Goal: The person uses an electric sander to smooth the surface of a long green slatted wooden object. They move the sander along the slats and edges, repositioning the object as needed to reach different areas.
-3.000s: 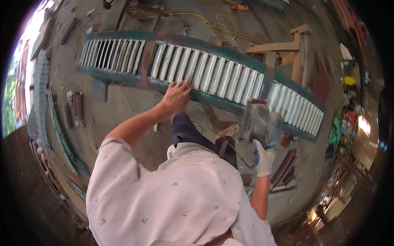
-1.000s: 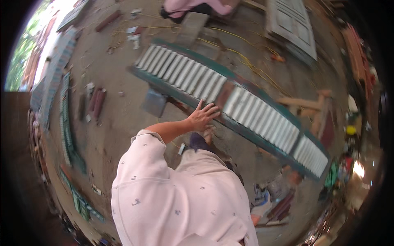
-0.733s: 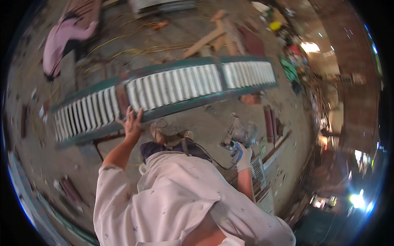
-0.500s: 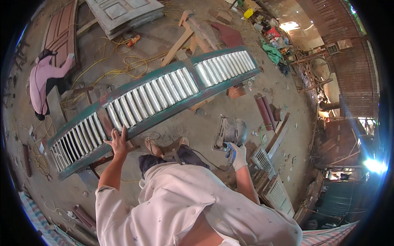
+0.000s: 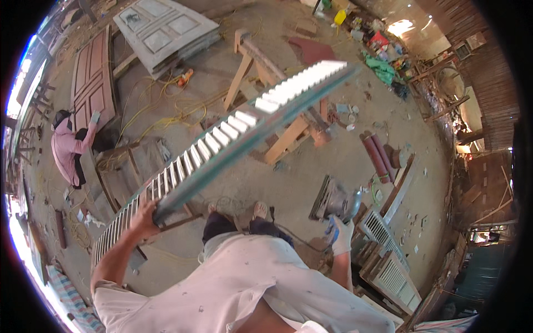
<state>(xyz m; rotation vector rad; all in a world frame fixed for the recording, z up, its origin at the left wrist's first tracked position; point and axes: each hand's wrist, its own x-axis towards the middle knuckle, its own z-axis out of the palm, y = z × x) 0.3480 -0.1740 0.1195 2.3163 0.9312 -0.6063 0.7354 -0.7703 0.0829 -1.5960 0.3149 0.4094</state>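
Observation:
A long louvred wooden panel [image 5: 225, 160] with a green-painted frame and pale slats stretches diagonally in front of me, tilted up on its long edge. My left hand [image 5: 145, 223], bare and slightly blurred, is closed around the frame near its lower left part. On the right, my right hand [image 5: 340, 236] wears a white and blue glove and grips a power sander [image 5: 340, 200]. The sander is held off the panel, its flat rectangular base turned to the left. A dark cord runs from it toward my legs.
Wooden trestles [image 5: 288, 139] stand under and behind the panel. Yellow cords [image 5: 161, 119] tangle on the floor. A person in pink [image 5: 69, 147] works at a brown door [image 5: 91, 83]. Stacked grey doors [image 5: 166, 33] lie at the back; small louvred shutters [image 5: 391, 277] and reddish cylinders [image 5: 376, 158] lie right.
The panel has tipped from lying flat to standing on edge. My left hand has gone from resting spread on it to gripping its frame. The sander stays in my right hand.

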